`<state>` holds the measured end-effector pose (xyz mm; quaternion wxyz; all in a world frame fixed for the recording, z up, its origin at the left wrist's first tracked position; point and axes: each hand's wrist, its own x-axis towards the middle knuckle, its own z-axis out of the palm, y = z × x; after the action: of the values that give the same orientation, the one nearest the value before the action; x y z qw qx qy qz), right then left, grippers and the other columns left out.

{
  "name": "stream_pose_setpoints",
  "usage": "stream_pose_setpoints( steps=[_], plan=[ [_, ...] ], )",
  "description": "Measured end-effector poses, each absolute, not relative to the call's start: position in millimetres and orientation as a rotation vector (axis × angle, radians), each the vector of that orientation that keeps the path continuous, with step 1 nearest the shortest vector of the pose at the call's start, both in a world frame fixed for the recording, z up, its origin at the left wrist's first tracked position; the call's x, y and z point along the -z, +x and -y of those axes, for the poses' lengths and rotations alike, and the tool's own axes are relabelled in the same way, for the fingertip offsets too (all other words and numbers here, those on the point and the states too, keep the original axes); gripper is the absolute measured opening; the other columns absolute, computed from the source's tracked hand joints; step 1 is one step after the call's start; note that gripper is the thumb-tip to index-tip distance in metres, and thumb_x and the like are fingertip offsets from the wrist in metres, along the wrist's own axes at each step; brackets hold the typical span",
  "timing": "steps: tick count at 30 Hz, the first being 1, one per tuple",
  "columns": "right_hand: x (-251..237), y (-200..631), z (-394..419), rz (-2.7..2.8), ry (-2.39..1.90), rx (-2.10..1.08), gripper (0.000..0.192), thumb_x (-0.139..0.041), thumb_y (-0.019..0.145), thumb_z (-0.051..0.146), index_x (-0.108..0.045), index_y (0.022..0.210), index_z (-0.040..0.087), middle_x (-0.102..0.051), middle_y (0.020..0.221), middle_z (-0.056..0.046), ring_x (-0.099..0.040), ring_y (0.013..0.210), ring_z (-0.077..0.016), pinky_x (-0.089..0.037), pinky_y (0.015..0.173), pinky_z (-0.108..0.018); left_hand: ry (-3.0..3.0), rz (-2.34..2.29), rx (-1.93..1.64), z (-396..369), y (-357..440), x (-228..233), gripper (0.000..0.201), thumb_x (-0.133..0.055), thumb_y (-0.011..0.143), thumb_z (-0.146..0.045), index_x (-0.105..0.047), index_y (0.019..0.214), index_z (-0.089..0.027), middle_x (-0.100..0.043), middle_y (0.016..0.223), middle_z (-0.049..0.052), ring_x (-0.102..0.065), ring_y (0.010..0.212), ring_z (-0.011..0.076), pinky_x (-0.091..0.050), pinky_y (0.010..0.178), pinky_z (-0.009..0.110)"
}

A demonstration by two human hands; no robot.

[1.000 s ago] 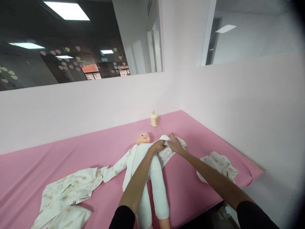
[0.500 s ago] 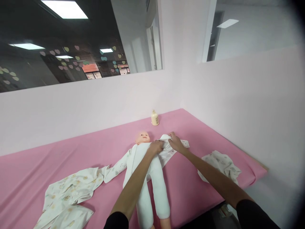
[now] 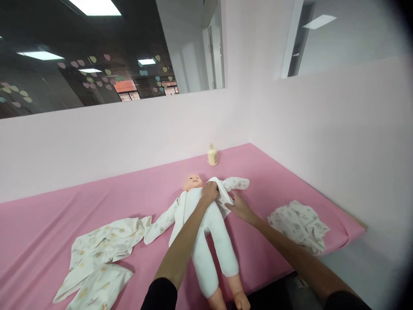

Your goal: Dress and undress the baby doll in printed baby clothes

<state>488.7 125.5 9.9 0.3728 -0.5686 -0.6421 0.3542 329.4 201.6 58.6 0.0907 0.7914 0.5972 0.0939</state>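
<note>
A baby doll with a white cloth body lies on its back on the pink-covered table. One arm is inside a sleeve of a printed white baby shirt; the shirt's other sleeve lies spread out on the far right side of the doll. My left hand is closed at the doll's shoulder, on the edge of the shirt; its fingertips are partly hidden. Lower and to the right, my right hand pinches the folded shirt front. My left forearm crosses over the doll's body.
Printed baby clothes lie at the left, close to the sleeved arm. Another crumpled printed garment rests near the table's right edge. A cream pump bottle stands by the back wall. White walls border the pink table cover behind and at right.
My right hand has moved down from the shirt's upper edge, drawing a fold of the cloth with it. The loose sleeve now lies further up. My left hand stays at the shoulder.
</note>
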Motion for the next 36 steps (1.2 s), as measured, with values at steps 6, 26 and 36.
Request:
stream_pose_setpoints(
  steps=[6,26,36],
  plan=[
    [-16.6,476.5,-89.3,1.615,-1.414,-1.147,0.013,-0.047,0.083,0.024,-0.056,0.091,0.020,-0.065,0.084,-0.005,-0.062,0.074,-0.0213,-0.048,0.062,-0.032,2.386,-1.802,-0.211,-197.3,334.7,-60.8,0.026,-0.046,0.086,-0.010,-0.066,0.103,-0.012,-0.066,0.114,0.017,-0.062,0.106,0.0285,-0.048,0.089,0.038],
    [-26.5,502.3,-44.3,1.749,-1.467,-0.822,0.034,-0.043,0.094,0.052,-0.053,0.084,0.021,-0.055,0.073,0.000,-0.050,0.067,-0.0175,-0.037,0.060,-0.029,1.774,-2.164,-0.798,-17.9,190.9,-22.4,0.058,-0.037,0.096,-0.051,-0.038,0.140,-0.013,-0.054,0.131,0.017,-0.051,0.121,0.0317,-0.041,0.099,0.046],
    [-30.4,472.7,-7.4,2.009,-1.159,-0.807,0.026,-0.042,0.099,0.041,-0.060,0.099,0.022,-0.062,0.086,-0.003,-0.057,0.076,-0.0187,-0.044,0.072,-0.032,1.458,-1.942,-0.901,15.5,218.9,-42.9,0.028,-0.039,0.095,-0.045,-0.046,0.081,-0.021,-0.053,0.073,-0.001,-0.046,0.065,0.0152,-0.034,0.060,0.027]
  ],
)
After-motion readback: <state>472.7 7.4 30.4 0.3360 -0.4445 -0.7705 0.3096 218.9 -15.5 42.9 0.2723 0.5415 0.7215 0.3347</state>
